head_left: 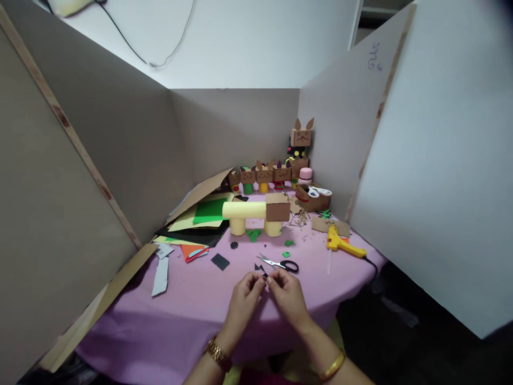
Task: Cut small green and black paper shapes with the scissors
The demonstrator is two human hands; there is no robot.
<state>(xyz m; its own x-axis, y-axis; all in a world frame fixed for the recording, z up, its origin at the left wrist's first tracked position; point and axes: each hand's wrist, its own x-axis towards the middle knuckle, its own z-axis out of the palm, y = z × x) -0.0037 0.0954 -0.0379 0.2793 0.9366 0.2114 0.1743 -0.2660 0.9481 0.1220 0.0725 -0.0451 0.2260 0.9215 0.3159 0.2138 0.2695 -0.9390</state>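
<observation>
My left hand [245, 295] and my right hand [287, 293] meet low over the purple tablecloth [192, 315], fingertips pinched together on a small black paper scrap [264, 276]. Just beyond my fingers lie black-handled scissors [280, 263] and two small black paper triangles [259, 267]. Farther back stands a paper animal [256, 215] made of pale yellow tubes with a brown cardboard box head. A black paper square [220, 261] lies to the left of my hands.
Cardboard partitions wall in the table on three sides. A yellow glue gun [340, 243] lies at the right edge. Coloured paper sheets [200, 219] are piled at the left. A row of small cardboard animal figures [264, 176] and a box with white scissors [315, 197] stand at the back.
</observation>
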